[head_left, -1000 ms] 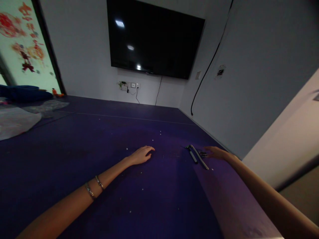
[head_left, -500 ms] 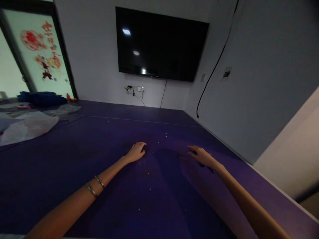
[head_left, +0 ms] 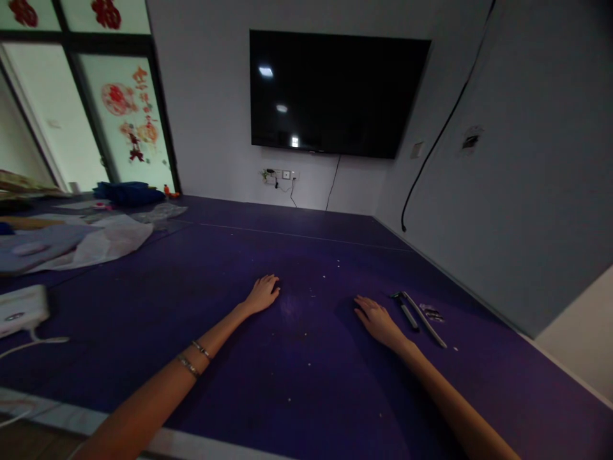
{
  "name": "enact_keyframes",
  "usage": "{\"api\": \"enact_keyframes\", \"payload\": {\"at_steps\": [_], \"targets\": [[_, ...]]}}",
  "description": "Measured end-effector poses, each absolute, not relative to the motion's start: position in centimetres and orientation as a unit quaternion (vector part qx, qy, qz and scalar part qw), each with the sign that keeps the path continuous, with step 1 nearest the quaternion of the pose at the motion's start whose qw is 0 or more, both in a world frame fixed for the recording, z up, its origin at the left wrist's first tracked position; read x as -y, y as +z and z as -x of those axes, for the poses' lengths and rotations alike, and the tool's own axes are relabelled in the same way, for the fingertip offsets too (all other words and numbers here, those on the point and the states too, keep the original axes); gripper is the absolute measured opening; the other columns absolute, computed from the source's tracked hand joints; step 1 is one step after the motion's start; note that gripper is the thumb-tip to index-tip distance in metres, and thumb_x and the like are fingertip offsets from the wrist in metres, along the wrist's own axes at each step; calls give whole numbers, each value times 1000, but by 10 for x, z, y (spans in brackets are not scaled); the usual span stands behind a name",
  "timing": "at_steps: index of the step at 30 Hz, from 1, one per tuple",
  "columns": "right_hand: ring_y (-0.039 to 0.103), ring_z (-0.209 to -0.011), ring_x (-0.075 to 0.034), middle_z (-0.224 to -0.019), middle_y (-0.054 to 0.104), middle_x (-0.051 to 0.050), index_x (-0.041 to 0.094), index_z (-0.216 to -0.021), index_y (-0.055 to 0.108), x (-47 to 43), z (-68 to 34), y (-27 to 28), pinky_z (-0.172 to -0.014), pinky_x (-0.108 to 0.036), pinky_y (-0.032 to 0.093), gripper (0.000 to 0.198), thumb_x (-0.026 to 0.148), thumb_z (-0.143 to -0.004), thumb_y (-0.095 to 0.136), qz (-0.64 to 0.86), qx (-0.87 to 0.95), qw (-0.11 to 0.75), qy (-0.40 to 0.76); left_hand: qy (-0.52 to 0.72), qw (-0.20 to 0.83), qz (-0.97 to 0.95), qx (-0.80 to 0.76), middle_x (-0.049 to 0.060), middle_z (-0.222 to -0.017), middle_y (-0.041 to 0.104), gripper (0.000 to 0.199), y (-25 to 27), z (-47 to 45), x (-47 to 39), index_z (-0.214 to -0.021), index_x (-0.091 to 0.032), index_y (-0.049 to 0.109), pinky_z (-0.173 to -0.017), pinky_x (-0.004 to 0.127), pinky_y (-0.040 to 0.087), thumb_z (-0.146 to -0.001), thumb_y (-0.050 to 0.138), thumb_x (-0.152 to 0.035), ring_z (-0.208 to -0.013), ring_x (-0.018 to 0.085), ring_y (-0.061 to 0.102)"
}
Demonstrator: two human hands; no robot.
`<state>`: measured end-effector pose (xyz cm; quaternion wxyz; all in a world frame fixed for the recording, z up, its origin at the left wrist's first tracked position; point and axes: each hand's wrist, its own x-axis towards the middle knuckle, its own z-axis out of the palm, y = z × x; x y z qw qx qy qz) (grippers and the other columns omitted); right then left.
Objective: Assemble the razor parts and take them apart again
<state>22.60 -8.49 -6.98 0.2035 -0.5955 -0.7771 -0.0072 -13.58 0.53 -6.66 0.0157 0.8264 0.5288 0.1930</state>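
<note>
My left hand (head_left: 263,293) rests palm down on the purple tabletop (head_left: 230,358), fingers stretched out and holding nothing. To the right of it, my right hand (head_left: 378,317) also lies low over the surface, palm down, with fingers extended and nothing in them. Just right of my right hand is a slim tool with a dark head and a grey handle (head_left: 409,315), perhaps a razor. Beside it runs a long, slightly bent pale strip (head_left: 426,322). A small clear packet with dark pieces (head_left: 431,312) sits further right. Tiny white specks dot the surface between my hands.
At the left are a white box with a cable (head_left: 23,311), a crumpled white sheet (head_left: 117,241) and a dark blue cloth bundle (head_left: 128,193). A television (head_left: 338,96) hangs on the back wall, and a black cable (head_left: 438,137) dangles along the right wall.
The view has turned left, bringing the white box into sight. My right hand has shifted left, off the slim tool and pale strip it partly covered. Both hands stay open.
</note>
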Motion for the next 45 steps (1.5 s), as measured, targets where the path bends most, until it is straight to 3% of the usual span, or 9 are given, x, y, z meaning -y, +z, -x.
{"api": "enact_keyframes", "payload": {"at_steps": [17, 34, 40, 45], "targets": [[37, -126, -24, -134, 46, -9, 14, -125, 51, 90, -224, -72, -102, -41, 31, 47, 35, -89, 31, 617, 766, 181, -2, 158, 3, -839, -521, 14, -137, 41, 45, -65, 135, 7, -127, -11, 45, -104, 46, 25, -90, 29, -30, -130, 28, 30], [37, -127, -23, -133, 47, -9, 17, -124, 52, 94, -222, -69, -103, -41, 31, 43, 32, -88, 35, 612, 760, 216, 18, 151, 6, -841, -520, 12, -138, 40, 46, -64, 137, 8, -127, -16, 48, -104, 47, 24, -88, 29, -31, -131, 27, 28], [47, -118, -22, -125, 55, -11, 15, -124, 51, 87, -226, -75, -100, -39, 36, 46, 35, -84, 42, 612, 719, 323, 68, 157, 3, -839, -521, 11, -138, 40, 46, -64, 138, 7, -126, -16, 49, -104, 46, 26, -88, 29, -32, -130, 27, 30], [64, -90, -21, -104, 67, -11, 12, -110, 62, 89, -254, -51, -78, -30, 49, 41, 30, -79, 45, 673, 603, 421, 71, 151, -5, -843, -516, 11, -138, 40, 47, -67, 139, 4, -127, -15, 48, -104, 46, 25, -88, 27, -33, -131, 27, 29]]}}
